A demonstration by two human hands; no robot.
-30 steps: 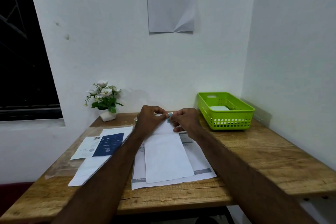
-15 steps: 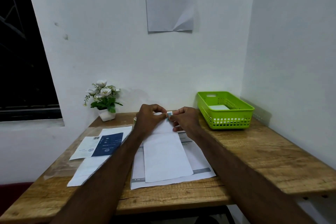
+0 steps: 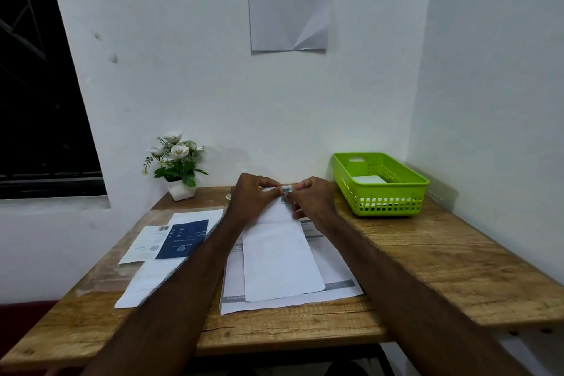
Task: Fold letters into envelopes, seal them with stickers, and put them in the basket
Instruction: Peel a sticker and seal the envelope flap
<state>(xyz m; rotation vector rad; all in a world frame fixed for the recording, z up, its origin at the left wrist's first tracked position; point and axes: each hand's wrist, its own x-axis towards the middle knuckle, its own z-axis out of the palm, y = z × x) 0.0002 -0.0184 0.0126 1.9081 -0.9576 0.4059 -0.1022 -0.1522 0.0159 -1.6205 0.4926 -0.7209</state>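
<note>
A long white envelope lies lengthwise on top of a printed letter sheet in the middle of the wooden table. At its far end a small blue-green sticker is pinched between the fingertips of my left hand and my right hand. Both hands rest on the envelope's far end. The green plastic basket stands at the back right, with a white envelope inside it.
To the left lie more white sheets and a dark blue and white leaflet. A small potted white flower stands at the back left. A small roll sits behind my left wrist. Walls close the back and right.
Almost nothing has moved. Both hands stay at the envelope's far end with the sticker between the fingertips.
</note>
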